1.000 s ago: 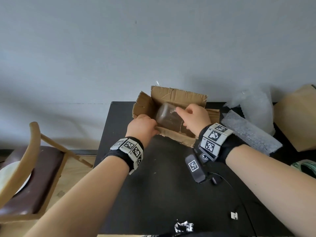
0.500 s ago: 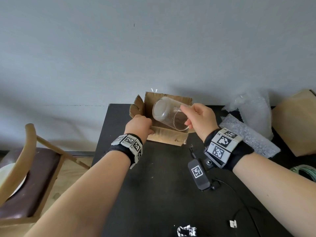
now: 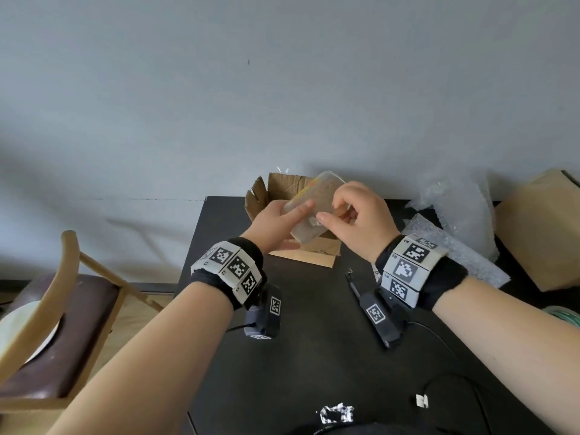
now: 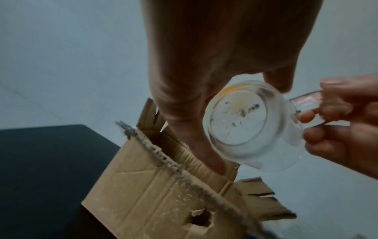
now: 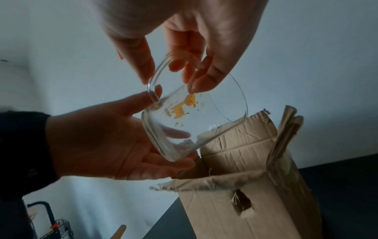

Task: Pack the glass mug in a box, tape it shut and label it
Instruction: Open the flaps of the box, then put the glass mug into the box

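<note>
A clear glass mug (image 3: pixel 317 199) with an orange print hangs tilted above the open cardboard box (image 3: pixel 282 186) at the table's far edge. My right hand (image 3: pixel 361 215) pinches the mug's handle, as the left wrist view shows (image 4: pixel 347 129). My left hand (image 3: pixel 273 219) supports the mug's base end, straight fingers beneath and thumb against the base rim. In the right wrist view that left hand (image 5: pixel 102 137) lies palm-up under the mug (image 5: pixel 194 113). The box (image 5: pixel 255 202) stands below with its flaps up; its inside is hidden.
The black table (image 3: pixel 314 356) meets a grey wall. Bubble wrap (image 3: pixel 455 208) and a foam sheet (image 3: pixel 455 255) lie to the right, with a second cardboard box (image 3: pixel 543 227) and a greenish tape roll (image 3: pixel 565 315) beyond. A wooden chair (image 3: pixel 62 309) stands on the left.
My right hand has lifted the mug up out of the box and tilted it. My left hand has left the box flap and come under the mug's base.
</note>
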Demonstrator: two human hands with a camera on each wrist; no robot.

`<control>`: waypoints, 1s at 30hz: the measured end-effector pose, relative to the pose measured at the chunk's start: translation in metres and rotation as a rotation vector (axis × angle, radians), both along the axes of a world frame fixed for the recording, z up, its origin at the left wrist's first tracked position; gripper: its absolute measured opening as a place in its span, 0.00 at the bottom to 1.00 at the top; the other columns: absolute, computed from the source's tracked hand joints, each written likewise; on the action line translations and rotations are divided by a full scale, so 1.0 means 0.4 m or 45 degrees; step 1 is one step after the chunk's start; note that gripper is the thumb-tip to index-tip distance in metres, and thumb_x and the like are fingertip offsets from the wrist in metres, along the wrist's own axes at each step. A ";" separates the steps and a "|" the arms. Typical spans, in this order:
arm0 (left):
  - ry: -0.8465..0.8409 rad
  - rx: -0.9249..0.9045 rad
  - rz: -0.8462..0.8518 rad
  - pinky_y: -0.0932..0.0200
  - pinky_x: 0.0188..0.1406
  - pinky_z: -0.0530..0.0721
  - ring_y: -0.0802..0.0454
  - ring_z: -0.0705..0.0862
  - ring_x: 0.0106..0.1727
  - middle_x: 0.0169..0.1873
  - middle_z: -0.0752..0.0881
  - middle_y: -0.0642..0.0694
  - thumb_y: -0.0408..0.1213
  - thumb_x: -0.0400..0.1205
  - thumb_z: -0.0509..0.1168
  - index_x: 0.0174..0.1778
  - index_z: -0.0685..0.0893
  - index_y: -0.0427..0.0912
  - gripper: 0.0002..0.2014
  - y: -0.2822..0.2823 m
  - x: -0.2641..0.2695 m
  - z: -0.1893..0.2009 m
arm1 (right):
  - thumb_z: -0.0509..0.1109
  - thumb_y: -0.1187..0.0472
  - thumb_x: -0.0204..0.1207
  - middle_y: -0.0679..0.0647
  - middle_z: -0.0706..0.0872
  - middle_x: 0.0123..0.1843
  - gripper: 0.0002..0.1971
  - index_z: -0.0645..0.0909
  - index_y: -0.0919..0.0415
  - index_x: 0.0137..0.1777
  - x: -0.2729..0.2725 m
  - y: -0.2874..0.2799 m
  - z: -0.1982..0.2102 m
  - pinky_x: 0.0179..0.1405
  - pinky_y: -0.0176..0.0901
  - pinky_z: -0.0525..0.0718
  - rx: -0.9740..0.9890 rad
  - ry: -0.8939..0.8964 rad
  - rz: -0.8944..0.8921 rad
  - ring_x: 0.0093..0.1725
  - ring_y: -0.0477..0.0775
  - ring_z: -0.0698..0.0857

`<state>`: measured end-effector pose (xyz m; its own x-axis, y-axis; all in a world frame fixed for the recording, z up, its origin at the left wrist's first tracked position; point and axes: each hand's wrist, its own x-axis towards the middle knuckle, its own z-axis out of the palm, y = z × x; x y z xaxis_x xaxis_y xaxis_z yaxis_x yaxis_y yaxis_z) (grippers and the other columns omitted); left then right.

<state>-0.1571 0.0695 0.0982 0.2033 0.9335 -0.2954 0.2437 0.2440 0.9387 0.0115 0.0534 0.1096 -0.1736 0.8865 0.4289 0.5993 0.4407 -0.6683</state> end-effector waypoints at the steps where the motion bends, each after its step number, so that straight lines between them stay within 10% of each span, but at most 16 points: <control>1: -0.076 -0.028 -0.032 0.50 0.53 0.88 0.47 0.87 0.55 0.55 0.87 0.39 0.55 0.80 0.64 0.62 0.80 0.39 0.24 -0.005 0.002 0.002 | 0.77 0.60 0.66 0.57 0.78 0.38 0.14 0.74 0.66 0.33 0.003 -0.004 0.003 0.28 0.28 0.75 0.015 0.010 0.018 0.30 0.54 0.77; 8: -0.348 -0.029 0.128 0.48 0.54 0.88 0.45 0.87 0.58 0.61 0.84 0.36 0.47 0.76 0.72 0.68 0.74 0.35 0.29 -0.013 0.058 0.001 | 0.76 0.63 0.68 0.51 0.74 0.51 0.19 0.69 0.55 0.53 0.032 -0.020 0.012 0.41 0.32 0.82 -0.256 0.316 -0.241 0.40 0.50 0.81; 12: -0.345 0.068 0.212 0.44 0.59 0.85 0.46 0.85 0.59 0.61 0.82 0.41 0.46 0.71 0.77 0.67 0.67 0.38 0.35 -0.008 0.119 0.015 | 0.69 0.61 0.76 0.59 0.82 0.47 0.04 0.77 0.60 0.46 0.064 -0.033 0.041 0.51 0.50 0.87 -0.772 0.815 -0.271 0.45 0.54 0.84; 15: -0.137 0.178 0.095 0.43 0.61 0.83 0.49 0.82 0.63 0.63 0.80 0.46 0.57 0.57 0.79 0.70 0.64 0.46 0.49 -0.007 0.166 0.016 | 0.64 0.56 0.81 0.64 0.81 0.47 0.11 0.77 0.63 0.41 0.114 -0.045 0.050 0.50 0.56 0.87 -0.945 1.080 -0.246 0.47 0.60 0.86; 19: -0.064 0.278 -0.084 0.51 0.64 0.80 0.51 0.79 0.65 0.64 0.78 0.45 0.44 0.68 0.79 0.73 0.62 0.39 0.43 -0.008 0.246 0.001 | 0.62 0.51 0.82 0.63 0.82 0.47 0.22 0.69 0.63 0.28 0.200 -0.075 0.046 0.51 0.62 0.86 -1.011 1.283 -0.268 0.45 0.64 0.86; 24: 0.130 0.405 -0.308 0.64 0.56 0.79 0.56 0.80 0.58 0.53 0.78 0.55 0.45 0.70 0.78 0.73 0.66 0.40 0.39 -0.010 0.357 0.006 | 0.66 0.54 0.79 0.80 0.74 0.62 0.24 0.69 0.64 0.24 0.308 -0.119 0.051 0.53 0.68 0.84 -1.002 1.365 -0.332 0.64 0.75 0.80; 30: 0.158 0.380 -0.503 0.56 0.63 0.79 0.51 0.81 0.62 0.62 0.82 0.47 0.48 0.78 0.69 0.76 0.67 0.44 0.32 0.013 0.529 0.036 | 0.62 0.55 0.82 0.62 0.81 0.53 0.11 0.75 0.64 0.45 0.462 -0.141 0.059 0.48 0.66 0.87 -0.713 1.132 -0.667 0.57 0.67 0.84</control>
<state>0.0547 0.0746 0.1124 0.5382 0.8397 -0.0717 0.3775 -0.1641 0.9114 0.1963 -0.0029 0.1332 0.4324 0.8641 -0.2575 -0.1556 -0.2098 -0.9653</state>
